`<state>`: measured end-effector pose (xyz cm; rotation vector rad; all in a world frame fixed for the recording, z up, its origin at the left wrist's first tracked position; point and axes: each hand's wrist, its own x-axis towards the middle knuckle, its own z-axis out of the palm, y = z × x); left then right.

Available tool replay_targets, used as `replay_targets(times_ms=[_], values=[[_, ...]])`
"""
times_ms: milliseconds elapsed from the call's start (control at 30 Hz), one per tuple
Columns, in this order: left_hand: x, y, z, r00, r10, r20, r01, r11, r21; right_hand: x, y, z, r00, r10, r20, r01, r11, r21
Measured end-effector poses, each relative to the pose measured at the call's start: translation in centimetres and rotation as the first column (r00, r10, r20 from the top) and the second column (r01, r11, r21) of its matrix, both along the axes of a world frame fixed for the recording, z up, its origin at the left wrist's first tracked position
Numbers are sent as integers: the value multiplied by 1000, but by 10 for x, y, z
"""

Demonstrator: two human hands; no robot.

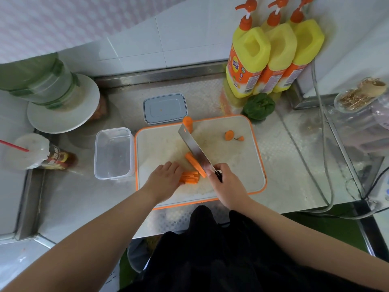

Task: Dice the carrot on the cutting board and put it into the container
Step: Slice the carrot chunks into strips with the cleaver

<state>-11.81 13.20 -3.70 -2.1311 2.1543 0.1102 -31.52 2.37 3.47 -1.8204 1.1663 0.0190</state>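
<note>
On the orange-rimmed white cutting board my left hand presses down on a bundle of carrot sticks. My right hand grips the black handle of a cleaver, whose blade points away from me. One longer carrot strip lies along the blade's left side. A carrot chunk stands at the board's far edge, and carrot end scraps lie at the far right. The clear plastic container stands just left of the board, with nothing visible inside.
The container's grey lid lies behind the board. Three yellow pump bottles and a green pepper stand at the back right. A sauce bottle and a white plate under a clear tub sit left. Cables run along the right.
</note>
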Motion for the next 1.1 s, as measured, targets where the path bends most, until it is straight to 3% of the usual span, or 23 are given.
replay_targets(times_ms=[167, 300, 400, 700, 867, 1100], values=[[-24, 8, 3, 962, 270, -27, -268, 961, 70, 1, -1, 0, 1000, 1, -20, -1, 1000, -14], [-44, 6, 13, 832, 555, 8, -541, 809, 231, 2, -1, 0, 995, 68, -70, -70, 997, -37], [-51, 6, 15, 759, 651, -4, -636, 742, 209, 4, 0, -2, 979, 166, -118, -173, 984, -46], [-46, 3, 6, 729, 636, -253, -610, 771, 183, 7, 5, -3, 923, 317, -218, -331, 943, -29], [-50, -2, 11, 655, 698, -288, -660, 715, 232, 7, 5, -6, 925, 308, -224, -317, 948, -4], [-53, -10, 7, 652, 696, -300, -675, 714, 188, 6, 4, -7, 937, 247, -245, -262, 964, -31]])
